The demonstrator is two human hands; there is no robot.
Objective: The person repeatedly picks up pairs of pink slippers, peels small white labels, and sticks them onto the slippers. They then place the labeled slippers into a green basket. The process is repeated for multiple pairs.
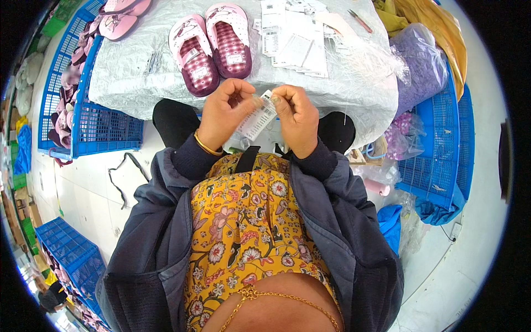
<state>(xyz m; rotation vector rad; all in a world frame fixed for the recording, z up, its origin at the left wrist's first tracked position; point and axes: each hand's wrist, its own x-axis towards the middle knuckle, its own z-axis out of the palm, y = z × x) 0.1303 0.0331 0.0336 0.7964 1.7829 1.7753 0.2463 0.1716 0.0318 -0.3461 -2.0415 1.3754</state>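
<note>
Both hands, left hand [224,108] and right hand [296,113], pinch one white paper tag [257,119] between fingertips, just before the pink checked slippers [210,47].

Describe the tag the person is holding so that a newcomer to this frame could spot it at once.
Start at the silver-covered table with the pair of slippers. Just below its near edge, the left hand and right hand pinch a white paper tag, the only tag off the table.

Crinkled silver plastic-covered table [127,72] with pink-and-maroon checked slippers [210,47], white paper tags [296,41], red-handled scissors [359,20].
</note>
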